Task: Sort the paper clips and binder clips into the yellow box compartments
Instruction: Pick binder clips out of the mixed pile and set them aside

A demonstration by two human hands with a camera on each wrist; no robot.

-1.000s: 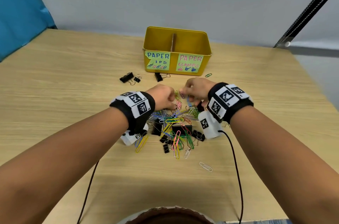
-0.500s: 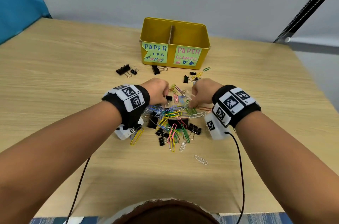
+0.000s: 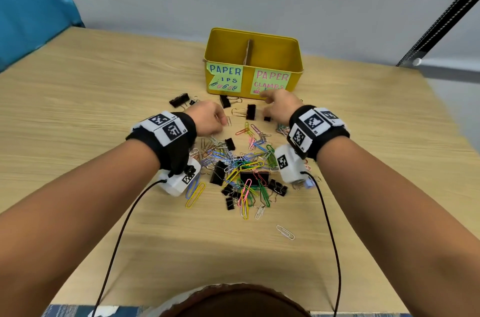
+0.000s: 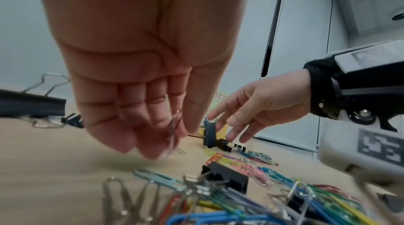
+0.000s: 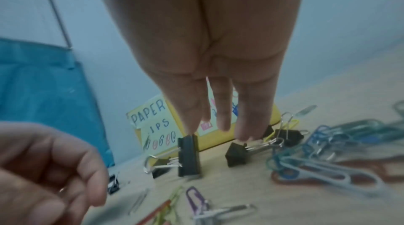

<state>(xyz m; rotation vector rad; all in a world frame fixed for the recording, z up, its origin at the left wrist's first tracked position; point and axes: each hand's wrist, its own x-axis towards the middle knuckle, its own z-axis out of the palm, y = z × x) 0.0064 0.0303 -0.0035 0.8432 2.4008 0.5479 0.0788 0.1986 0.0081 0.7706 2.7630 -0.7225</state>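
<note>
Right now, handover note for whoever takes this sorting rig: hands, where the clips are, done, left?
Left hand: fingers curled, pinching a thin silver wire paper clip above the wooden table.
Right hand: fingers extended, holding nothing, reaching down over the upright black binder clip and a small black binder clip beside it.
Yellow metal box: at the far edge, labelled PAPER ..IPS left, PAPER CLAMPS right; the visible parts of both compartments look empty.
Done: nothing visibly sorted.
Left: the mixed pile of coloured paper clips and black binder clips, plus strays near the box.
</note>
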